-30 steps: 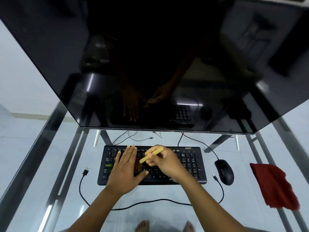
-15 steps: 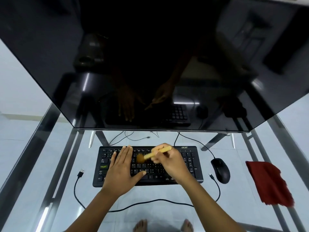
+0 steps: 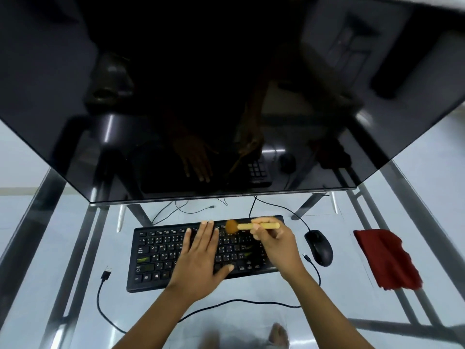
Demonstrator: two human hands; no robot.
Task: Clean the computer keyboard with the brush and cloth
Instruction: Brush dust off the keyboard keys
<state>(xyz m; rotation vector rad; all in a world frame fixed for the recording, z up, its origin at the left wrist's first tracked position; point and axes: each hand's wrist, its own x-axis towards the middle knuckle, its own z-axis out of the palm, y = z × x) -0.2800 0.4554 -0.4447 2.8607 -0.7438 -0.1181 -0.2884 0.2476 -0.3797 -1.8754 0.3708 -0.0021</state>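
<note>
A black keyboard [image 3: 161, 250] lies on the glass table in front of me. My left hand [image 3: 198, 258] rests flat on its middle keys, fingers together and pointing away. My right hand [image 3: 276, 243] grips a small brush [image 3: 251, 226] by its pale wooden handle. The orange-brown bristles touch the keyboard's top row, just right of my left fingertips. A red cloth [image 3: 387, 258] lies crumpled on the table at the far right, untouched.
A large dark monitor [image 3: 226, 96] looms over the keyboard's far edge. A black mouse [image 3: 319, 246] sits right of the keyboard. A loose USB cable [image 3: 105, 275] curls along the front. Metal frame bars [image 3: 412, 217] show through the glass table.
The brush head has swept right and up, from the middle keys to the top row. My right hand shifted right with it. My left hand stays pressed on the keyboard.
</note>
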